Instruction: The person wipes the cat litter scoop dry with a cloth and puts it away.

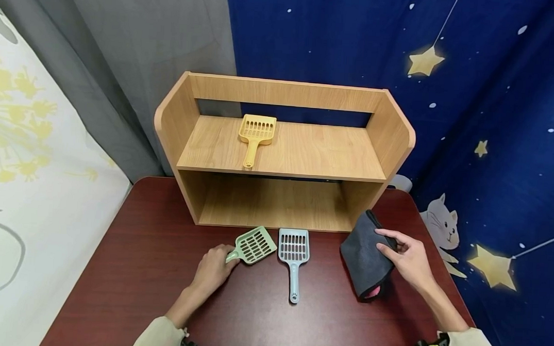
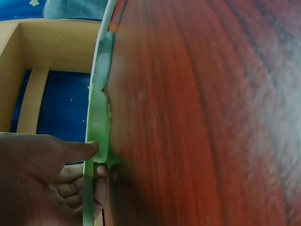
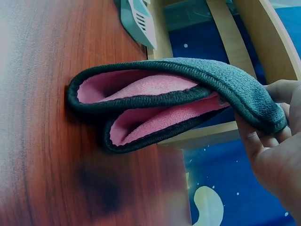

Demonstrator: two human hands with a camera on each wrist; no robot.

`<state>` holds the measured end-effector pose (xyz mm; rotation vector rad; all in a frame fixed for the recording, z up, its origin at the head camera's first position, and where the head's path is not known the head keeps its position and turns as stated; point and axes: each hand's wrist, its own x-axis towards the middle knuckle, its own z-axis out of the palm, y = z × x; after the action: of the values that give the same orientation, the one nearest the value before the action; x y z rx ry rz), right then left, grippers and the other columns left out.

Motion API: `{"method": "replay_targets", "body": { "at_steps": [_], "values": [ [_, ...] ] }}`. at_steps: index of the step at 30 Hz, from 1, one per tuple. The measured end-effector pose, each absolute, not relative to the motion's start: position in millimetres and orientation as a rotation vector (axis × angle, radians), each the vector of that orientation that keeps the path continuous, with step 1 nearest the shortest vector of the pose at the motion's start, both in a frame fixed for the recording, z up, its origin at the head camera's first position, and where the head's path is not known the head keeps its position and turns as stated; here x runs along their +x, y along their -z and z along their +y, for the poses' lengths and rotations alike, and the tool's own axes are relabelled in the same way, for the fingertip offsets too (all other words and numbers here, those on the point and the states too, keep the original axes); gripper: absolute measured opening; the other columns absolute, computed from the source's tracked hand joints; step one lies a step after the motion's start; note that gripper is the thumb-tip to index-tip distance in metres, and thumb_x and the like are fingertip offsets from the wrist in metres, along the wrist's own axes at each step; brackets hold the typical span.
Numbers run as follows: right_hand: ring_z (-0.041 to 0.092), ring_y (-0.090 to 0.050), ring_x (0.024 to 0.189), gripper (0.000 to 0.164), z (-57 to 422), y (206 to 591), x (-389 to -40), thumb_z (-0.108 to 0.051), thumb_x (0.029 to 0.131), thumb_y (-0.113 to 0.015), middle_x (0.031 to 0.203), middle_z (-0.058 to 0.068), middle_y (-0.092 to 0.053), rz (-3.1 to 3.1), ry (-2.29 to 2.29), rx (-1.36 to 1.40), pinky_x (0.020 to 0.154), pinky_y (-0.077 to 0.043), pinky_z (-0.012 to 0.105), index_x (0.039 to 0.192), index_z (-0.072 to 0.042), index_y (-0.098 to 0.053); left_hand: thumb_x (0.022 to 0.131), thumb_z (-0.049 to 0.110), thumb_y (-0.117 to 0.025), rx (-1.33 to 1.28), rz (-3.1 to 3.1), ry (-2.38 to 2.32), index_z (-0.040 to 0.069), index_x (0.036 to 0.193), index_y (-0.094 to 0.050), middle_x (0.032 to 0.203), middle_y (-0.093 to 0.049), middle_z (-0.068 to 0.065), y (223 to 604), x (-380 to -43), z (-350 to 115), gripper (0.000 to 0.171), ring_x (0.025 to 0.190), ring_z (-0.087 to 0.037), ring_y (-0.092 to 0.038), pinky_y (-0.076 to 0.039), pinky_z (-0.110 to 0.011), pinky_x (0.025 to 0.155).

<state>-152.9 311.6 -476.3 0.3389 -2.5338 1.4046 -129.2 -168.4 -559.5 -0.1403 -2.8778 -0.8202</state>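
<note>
My left hand [image 1: 214, 267] pinches the handle of a green litter scoop [image 1: 255, 245], its slotted head pointing up and right over the table. In the left wrist view the green scoop [image 2: 99, 117] shows edge-on, thumb on one side and fingers on the other. A folded cloth [image 1: 367, 259], grey outside with black edging, hangs from my right hand [image 1: 408, 257], which grips its upper edge. The right wrist view shows the pink inner side of the cloth [image 3: 150, 87] between its folds. Between the hands a light blue litter scoop [image 1: 294, 254] lies flat, handle toward me.
A two-tier wooden shelf [image 1: 282, 168] stands at the back of the dark red table [image 1: 326, 330]. On its upper board lies a yellow litter scoop [image 1: 257, 133], handle forward. Grey and blue curtains [image 1: 311, 35] hang behind.
</note>
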Motion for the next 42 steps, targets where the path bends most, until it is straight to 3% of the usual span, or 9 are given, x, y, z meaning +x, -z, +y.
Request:
{"method": "replay_targets", "body": {
  "at_steps": [8, 13, 23, 25, 29, 37, 42],
  "values": [
    [0.007, -0.063, 0.071, 0.033, 306, 472, -162, -0.002, 0.093, -0.081, 0.107, 0.006, -0.077, -2.525, -1.448, 0.412, 0.064, -0.053, 0.02, 0.125, -0.007, -0.077, 0.088, 0.012, -0.086, -0.184, -2.862, 0.814, 0.001, 0.113, -0.078, 0.1, -0.076, -0.013, 544, -134, -181, 0.029, 0.084, -0.031, -0.072, -0.056, -0.051, 0.064],
    [0.005, -0.066, 0.076, 0.033, 296, 465, -167, -0.003, 0.093, -0.081, 0.113, 0.011, -0.076, -2.52, -1.465, 0.473, 0.067, -0.054, 0.019, 0.125, -0.007, -0.077, 0.088, 0.013, -0.087, -0.254, -2.849, 0.773, 0.003, 0.113, -0.078, 0.099, -0.075, -0.01, 528, -138, -185, 0.028, 0.084, -0.03, -0.073, -0.056, -0.052, 0.064],
    [0.004, -0.045, 0.058, 0.037, 263, 447, -181, -0.003, 0.089, -0.084, 0.114, 0.012, -0.077, -2.494, -1.493, 0.597, 0.057, -0.044, 0.02, 0.125, -0.009, -0.077, 0.09, 0.019, -0.085, -0.373, -2.836, 0.729, 0.007, 0.115, -0.078, 0.105, -0.076, -0.008, 499, -152, -174, 0.029, 0.086, -0.027, -0.073, -0.056, -0.051, 0.067],
    [0.004, -0.052, 0.062, 0.04, 256, 445, -184, -0.003, 0.089, -0.084, 0.116, 0.012, -0.076, -2.485, -1.534, 0.613, 0.06, -0.047, 0.019, 0.127, -0.009, -0.076, 0.09, 0.019, -0.085, -0.401, -2.832, 0.733, 0.008, 0.116, -0.079, 0.108, -0.077, -0.008, 495, -154, -170, 0.029, 0.089, -0.028, -0.074, -0.056, -0.052, 0.068],
    [0.008, -0.067, 0.089, 0.042, 239, 441, -188, -0.003, 0.09, -0.084, 0.121, 0.014, -0.074, -2.46, -1.61, 0.639, 0.074, -0.055, 0.018, 0.13, -0.009, -0.074, 0.091, 0.021, -0.085, -0.454, -2.832, 0.719, 0.008, 0.119, -0.079, 0.112, -0.078, -0.008, 489, -158, -162, 0.031, 0.093, -0.03, -0.075, -0.057, -0.053, 0.069],
    [0.013, -0.069, 0.106, 0.041, 201, 429, -197, -0.007, 0.088, -0.086, 0.123, 0.002, -0.077, -2.47, -1.36, 0.667, 0.086, -0.051, 0.015, 0.127, -0.018, -0.077, 0.091, 0.021, -0.084, -0.547, -2.796, 0.714, 0.008, 0.116, -0.08, 0.105, -0.077, -0.006, 481, -165, -147, 0.029, 0.087, -0.024, -0.074, -0.058, -0.048, 0.068],
    [0.018, -0.071, 0.109, 0.04, 176, 423, -201, -0.004, 0.087, -0.085, 0.121, 0.001, -0.077, -2.447, -1.238, 0.746, 0.091, -0.051, 0.019, 0.125, -0.016, -0.078, 0.09, 0.02, -0.085, -0.592, -2.777, 0.742, 0.006, 0.115, -0.08, 0.104, -0.078, -0.006, 477, -168, -138, 0.029, 0.079, -0.017, -0.068, -0.054, -0.041, 0.064]
  ]
}}
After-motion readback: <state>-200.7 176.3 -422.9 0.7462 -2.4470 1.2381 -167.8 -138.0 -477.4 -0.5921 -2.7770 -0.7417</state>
